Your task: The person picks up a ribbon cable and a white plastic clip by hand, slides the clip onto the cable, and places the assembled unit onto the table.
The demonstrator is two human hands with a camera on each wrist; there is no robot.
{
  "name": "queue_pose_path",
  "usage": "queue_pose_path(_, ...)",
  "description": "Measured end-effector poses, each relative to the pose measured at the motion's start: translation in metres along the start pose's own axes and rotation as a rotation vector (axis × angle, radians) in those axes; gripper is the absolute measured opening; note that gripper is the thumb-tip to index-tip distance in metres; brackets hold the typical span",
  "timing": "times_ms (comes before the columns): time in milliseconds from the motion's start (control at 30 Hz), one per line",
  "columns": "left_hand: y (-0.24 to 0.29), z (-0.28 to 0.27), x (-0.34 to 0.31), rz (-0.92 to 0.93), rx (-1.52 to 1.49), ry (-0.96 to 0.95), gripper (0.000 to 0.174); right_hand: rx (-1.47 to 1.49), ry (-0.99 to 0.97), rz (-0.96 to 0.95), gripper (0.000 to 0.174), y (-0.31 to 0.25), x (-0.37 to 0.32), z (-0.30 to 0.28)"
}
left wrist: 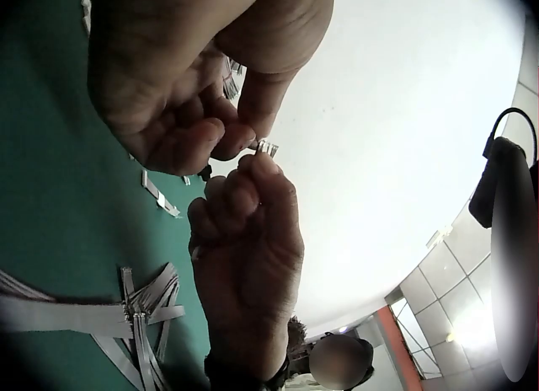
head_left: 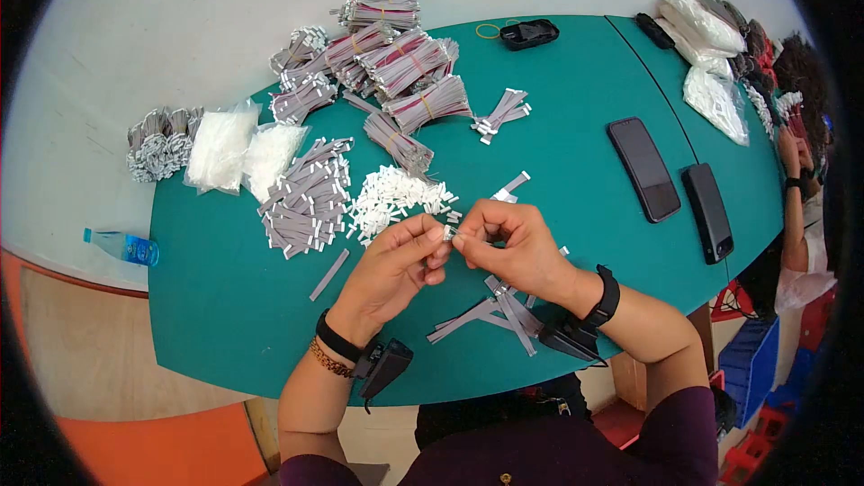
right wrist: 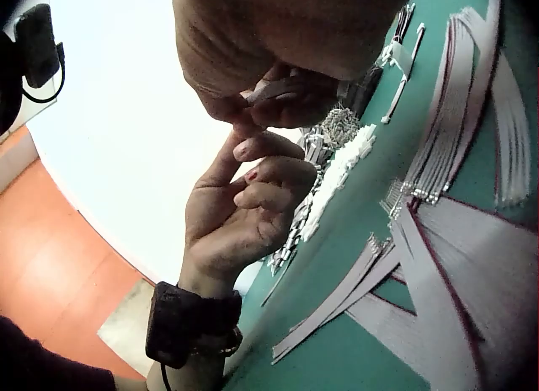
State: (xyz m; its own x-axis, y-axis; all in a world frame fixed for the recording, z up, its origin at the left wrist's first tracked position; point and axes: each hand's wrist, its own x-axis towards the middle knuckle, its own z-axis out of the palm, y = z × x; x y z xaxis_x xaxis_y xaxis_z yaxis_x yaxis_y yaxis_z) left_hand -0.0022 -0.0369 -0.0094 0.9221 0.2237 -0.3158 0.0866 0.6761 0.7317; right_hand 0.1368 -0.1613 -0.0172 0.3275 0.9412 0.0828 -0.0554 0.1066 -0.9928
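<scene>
The left hand (head_left: pixel 400 261) pinches a small white connector (head_left: pixel 448 233) between thumb and forefinger, above the green table. Against it, the right hand (head_left: pixel 515 247) pinches the end of a thin grey ribbon cable, seen between its fingers (right wrist: pixel 274 91) in the right wrist view. In the left wrist view the fingertips of both hands meet at the connector (left wrist: pixel 267 147). How far the cable sits in the connector is hidden by the fingers. Below the hands, a few loose grey ribbon cables (head_left: pixel 513 317) lie crossed near the right wrist.
A heap of white connectors (head_left: pixel 389 201) lies beyond the hands, with a pile of grey cables (head_left: pixel 310 198) to its left. Bundled cables (head_left: pixel 405 63), bags (head_left: pixel 220 148) and a bottle (head_left: pixel 126 247) stand farther off. A phone (head_left: pixel 643 169) and black case (head_left: pixel 708 213) lie right; another person's arm (head_left: pixel 795 207) shows beyond.
</scene>
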Motion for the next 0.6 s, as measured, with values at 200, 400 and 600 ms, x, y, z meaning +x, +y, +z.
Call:
queue_pose_path(200,0.0001,0.0007,0.0001,0.002,-0.008,-0.002,0.014,0.027,-0.001,0.056,0.011,-0.0017,0.0002,-0.0003)
queue_pose_path(400,0.0000,0.0021,0.0003,0.003,-0.026,-0.002,0.013,0.072,0.007,0.028,0.011,0.0021,0.0000,0.0004)
queue_pose_path(600,-0.0007,-0.0005,0.0007,-0.001,-0.032,-0.012,0.015,0.050,0.004,0.020,0.011,-0.0008,-0.0003,0.0002)
